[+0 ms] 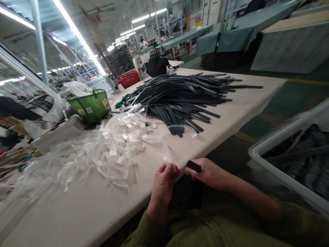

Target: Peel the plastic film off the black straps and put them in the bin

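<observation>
My left hand [166, 176] is closed in a pinch at the table's front edge, with a translucent plastic strip [168, 153] rising from its fingertips. Just to its right, my right hand [207, 173] grips a black strip [194, 166], whose blunt end sticks out past the thumb. The two hands are close together but apart. Beyond them lies a large pile of long black strips [177, 91], their ends fanned toward the right. A loose heap of translucent plastic strips [113, 145] spreads over the table to the left.
The pale table [74, 214] runs diagonally across the view. A green bag [91, 106] and a red basket [128, 79] stand along its far side, near a black bag [157, 66]. At right, a white bin [259, 152] holds dark material. Other worktables fill the background.
</observation>
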Motion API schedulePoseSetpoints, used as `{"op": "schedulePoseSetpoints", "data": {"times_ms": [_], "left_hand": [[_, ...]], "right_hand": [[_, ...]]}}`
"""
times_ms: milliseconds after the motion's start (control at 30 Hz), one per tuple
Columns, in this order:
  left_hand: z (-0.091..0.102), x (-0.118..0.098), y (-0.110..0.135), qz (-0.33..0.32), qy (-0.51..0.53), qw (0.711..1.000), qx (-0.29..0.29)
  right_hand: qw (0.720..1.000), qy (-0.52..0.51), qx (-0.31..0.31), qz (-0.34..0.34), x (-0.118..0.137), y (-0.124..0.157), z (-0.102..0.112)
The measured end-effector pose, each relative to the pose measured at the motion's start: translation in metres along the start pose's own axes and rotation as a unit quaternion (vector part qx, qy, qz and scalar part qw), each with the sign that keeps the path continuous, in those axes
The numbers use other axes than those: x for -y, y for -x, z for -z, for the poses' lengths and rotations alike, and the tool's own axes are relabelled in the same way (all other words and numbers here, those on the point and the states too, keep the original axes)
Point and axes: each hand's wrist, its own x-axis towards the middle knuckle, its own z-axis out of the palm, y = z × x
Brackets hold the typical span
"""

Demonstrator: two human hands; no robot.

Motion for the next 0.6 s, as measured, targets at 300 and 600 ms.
{"op": "schedulePoseSetpoints", "data": {"times_ms": [300, 600], "left_hand": [[-0.018, 0.009, -0.004, 0.017, 0.042, 0.999, -0.021], [-0.020, 0.018, 0.004, -0.016, 0.000, 0.999, 0.033]], "right_hand": [[0.999, -0.025, 0.005, -0.041, -0.021, 0.000, -0.034], [0.999, 0.006, -0.012, -0.038, -0.023, -0.003, -0.031]]}}
